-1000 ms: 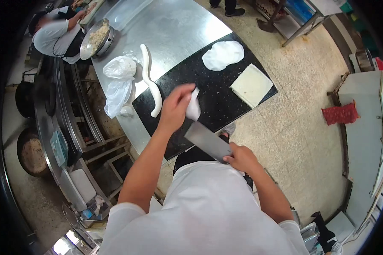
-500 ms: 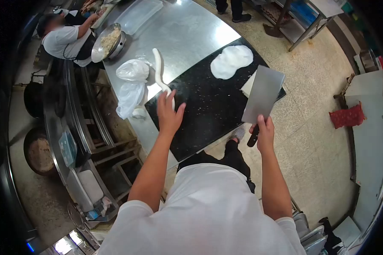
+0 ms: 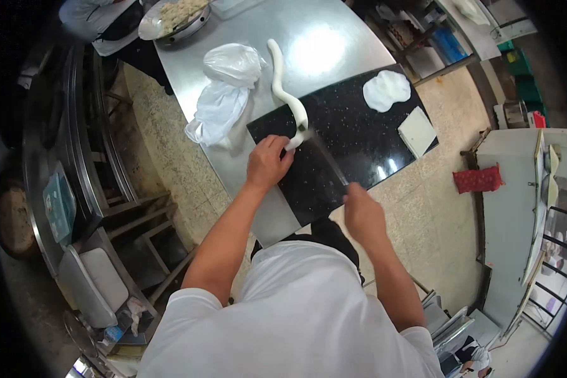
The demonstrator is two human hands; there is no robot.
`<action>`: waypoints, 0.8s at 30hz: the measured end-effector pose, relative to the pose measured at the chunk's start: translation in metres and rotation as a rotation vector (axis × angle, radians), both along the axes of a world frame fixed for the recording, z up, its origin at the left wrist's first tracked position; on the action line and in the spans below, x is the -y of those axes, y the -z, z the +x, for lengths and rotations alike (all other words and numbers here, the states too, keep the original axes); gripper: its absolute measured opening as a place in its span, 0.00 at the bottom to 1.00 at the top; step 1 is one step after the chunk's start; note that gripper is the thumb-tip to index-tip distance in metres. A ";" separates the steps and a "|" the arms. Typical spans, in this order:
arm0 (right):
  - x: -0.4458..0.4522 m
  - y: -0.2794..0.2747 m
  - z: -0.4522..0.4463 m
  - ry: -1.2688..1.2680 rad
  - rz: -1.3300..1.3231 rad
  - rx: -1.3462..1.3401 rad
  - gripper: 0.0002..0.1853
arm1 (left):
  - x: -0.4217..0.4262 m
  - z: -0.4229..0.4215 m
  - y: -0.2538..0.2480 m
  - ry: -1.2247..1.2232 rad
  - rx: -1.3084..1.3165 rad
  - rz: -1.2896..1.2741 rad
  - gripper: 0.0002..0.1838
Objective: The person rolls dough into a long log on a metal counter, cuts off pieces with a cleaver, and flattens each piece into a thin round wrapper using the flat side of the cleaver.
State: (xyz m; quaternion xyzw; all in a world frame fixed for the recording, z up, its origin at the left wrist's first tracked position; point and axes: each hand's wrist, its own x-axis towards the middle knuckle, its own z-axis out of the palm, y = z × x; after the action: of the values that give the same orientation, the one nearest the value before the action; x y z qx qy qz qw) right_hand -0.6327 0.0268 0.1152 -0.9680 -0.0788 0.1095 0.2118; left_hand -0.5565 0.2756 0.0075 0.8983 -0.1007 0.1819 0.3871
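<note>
A long, wavy rope of white dough (image 3: 286, 97) runs from the steel table onto the black speckled slab (image 3: 340, 116). My left hand (image 3: 269, 162) is closed on its near end, fingers curled at the tip. My right hand (image 3: 363, 211) grips a cleaver (image 3: 329, 157), seen nearly edge-on and blurred. Its far end is at the dough rope, just beyond my left fingers; whether the blade has gone through cannot be made out. Toward the slab's far right lie a flat white dough piece (image 3: 386, 91) and a pale square slab or stack (image 3: 416, 132).
White plastic bags (image 3: 223, 104) rest on the steel table (image 3: 315, 47) left of the dough. Behind them stands a metal bowl of pale food (image 3: 181, 22), near a co-worker (image 3: 116, 28). Metal shelving (image 3: 107, 151) runs along the left. A red mesh bag (image 3: 478, 179) hangs at right.
The cleaver has swung left from above the slab's right side to the dough rope, turning edge-on. My left hand has closed on the dough's near end. The view has shifted.
</note>
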 end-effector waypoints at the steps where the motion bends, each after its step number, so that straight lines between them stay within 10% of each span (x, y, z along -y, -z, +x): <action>1: -0.021 -0.009 0.001 -0.062 -0.047 -0.023 0.05 | -0.005 -0.005 -0.001 -0.015 -0.064 0.006 0.13; 12: -0.010 0.024 -0.028 -0.029 -0.109 -0.229 0.07 | -0.032 -0.007 0.000 0.026 -0.225 -0.019 0.07; 16: 0.055 0.034 -0.080 0.249 0.149 -0.279 0.08 | -0.004 -0.027 -0.031 0.237 -0.362 0.470 0.13; 24: 0.169 -0.005 -0.095 0.626 0.696 0.031 0.14 | 0.118 -0.036 0.001 0.602 -0.143 0.653 0.32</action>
State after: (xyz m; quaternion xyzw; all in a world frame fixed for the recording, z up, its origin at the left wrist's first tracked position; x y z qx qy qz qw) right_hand -0.7281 -0.1426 0.1201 -0.8182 0.1820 -0.0073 0.5454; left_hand -0.5926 0.1581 0.0068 0.9143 -0.3829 -0.0427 0.1253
